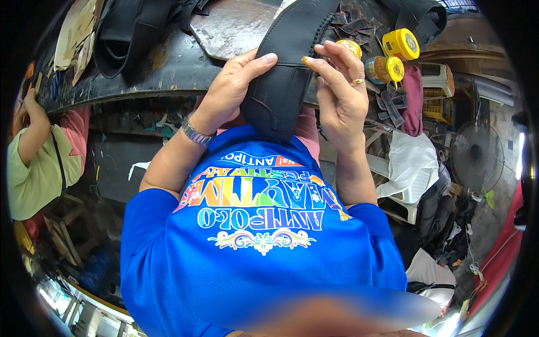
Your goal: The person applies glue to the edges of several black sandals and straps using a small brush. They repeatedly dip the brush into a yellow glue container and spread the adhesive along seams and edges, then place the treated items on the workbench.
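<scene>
1. Black piece (279, 92), one, long, flat, leather-like; held across the near edge of the dark worktable (168, 89), lower end reaching toward the blue shirt (264, 196); cross seam near its middle, lacing-like row along its upper right edge
2. Left hand (238, 78), bare, metal watch (197, 131) at the wrist; thumb flat on the face of the black piece beside the cross seam, other fingers hidden beneath, the left margin gripped between
3. Right hand (339, 90), bare, ring (358, 81) on one finger; fingertips pinching a small yellow-orange piece (307, 63), remaining fingers raised and loosely curled; which fingertips bear the pinch, cannot tell
4. Position of the small yellow-orange piece: at the right margin of the black piece, level with the cross seam; touching or just above, cannot tell; material unclear
5. Yellow jar (400, 45) and amber jar (384, 69), near the right hand; contents unverified
6. Grey slab (230, 28), on the worktable, beyond the left hand
7. Step in hand, as judged: detail work at the seam, left hand steadying, right hand applying or rubbing
8. Next move, as judged: calls for a firm left grip and light, controlled right-hand pressure along the margin
</scene>
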A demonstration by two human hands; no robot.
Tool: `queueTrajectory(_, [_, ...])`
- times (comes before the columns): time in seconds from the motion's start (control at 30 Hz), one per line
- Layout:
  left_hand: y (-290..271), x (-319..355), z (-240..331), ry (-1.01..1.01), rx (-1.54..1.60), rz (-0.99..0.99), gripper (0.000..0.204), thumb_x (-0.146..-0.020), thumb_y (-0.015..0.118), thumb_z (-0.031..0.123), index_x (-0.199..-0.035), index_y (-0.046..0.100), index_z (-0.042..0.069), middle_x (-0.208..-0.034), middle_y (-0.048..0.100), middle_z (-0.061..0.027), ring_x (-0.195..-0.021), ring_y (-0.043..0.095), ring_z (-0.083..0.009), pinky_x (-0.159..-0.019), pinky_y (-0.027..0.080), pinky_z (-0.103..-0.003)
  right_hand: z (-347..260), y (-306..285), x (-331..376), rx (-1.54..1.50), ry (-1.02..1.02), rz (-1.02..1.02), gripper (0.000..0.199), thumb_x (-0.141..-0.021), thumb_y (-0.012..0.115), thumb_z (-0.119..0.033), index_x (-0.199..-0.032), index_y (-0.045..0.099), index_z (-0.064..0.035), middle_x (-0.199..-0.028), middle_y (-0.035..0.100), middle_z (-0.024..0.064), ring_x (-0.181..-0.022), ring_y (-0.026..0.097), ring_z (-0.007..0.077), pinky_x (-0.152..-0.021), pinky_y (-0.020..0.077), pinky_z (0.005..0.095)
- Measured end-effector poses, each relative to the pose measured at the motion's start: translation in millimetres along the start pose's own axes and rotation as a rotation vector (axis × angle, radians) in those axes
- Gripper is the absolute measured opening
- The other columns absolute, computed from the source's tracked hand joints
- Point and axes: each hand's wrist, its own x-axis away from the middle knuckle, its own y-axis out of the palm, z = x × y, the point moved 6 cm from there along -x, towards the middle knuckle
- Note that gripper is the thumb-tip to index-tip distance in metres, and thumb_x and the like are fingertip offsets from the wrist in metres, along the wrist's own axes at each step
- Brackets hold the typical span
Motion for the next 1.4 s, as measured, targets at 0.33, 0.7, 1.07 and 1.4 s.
queueTrajectory(0.33, [-2.2, -1.1, 0.1, 0.034, -0.001, -0.022, 0.036, -0.104, 0.057, 0.022, -0.131, 0.059, -0.003, -0.115, 0.070, -0.0093, -0.098, 0.068, -0.0109, -0.088, 0.056, -0.024, 4.1, 9.1, -2.0, 0.159, -0.037, -0.023, 0.047, -0.079, 0.061, 0.017, -0.120, 0.071, -0.0028, -0.134, 0.054, 0.0172, -0.117, 0.061, 0.0291, -0.101, 0.0493, 0.0370])
queueTrajectory(0.7, [-4.8, -1.4, -3.0, 0.020, 0.006, 0.001, 0.036, -0.104, 0.057, 0.022, -0.130, 0.059, -0.003, -0.114, 0.070, -0.0093, -0.096, 0.069, -0.0111, -0.087, 0.056, -0.025, 7.8, 12.4, 1.2, 0.166, -0.048, -0.055, 0.050, -0.075, 0.064, 0.016, -0.119, 0.073, -0.0058, -0.134, 0.056, 0.0180, -0.118, 0.060, 0.0317, -0.101, 0.0501, 0.0384])
queueTrajectory(1.07, [-6.8, -3.0, -0.8, -0.018, -0.012, -0.017, 0.034, -0.104, 0.055, 0.022, -0.128, 0.060, -0.002, -0.114, 0.070, -0.0115, -0.096, 0.071, -0.0141, -0.086, 0.058, -0.027, 2.3, 9.2, 1.2, 0.312, -0.168, -0.137, 0.052, -0.075, 0.068, 0.013, -0.118, 0.075, -0.0150, -0.131, 0.060, 0.0190, -0.119, 0.063, 0.0347, -0.096, 0.0545, 0.0393])
queueTrajectory(1.4, [-8.6, -5.0, -4.8, -0.035, -0.031, -0.018, 0.032, -0.104, 0.056, 0.022, -0.127, 0.060, -0.001, -0.113, 0.071, -0.0101, -0.093, 0.071, -0.0130, -0.084, 0.059, -0.026, -4.3, 3.5, -11.7, 0.449, -0.390, -0.327, 0.046, -0.076, 0.070, 0.010, -0.115, 0.074, -0.0137, -0.126, 0.062, 0.0186, -0.110, 0.068, 0.0336, -0.088, 0.0588, 0.0401])
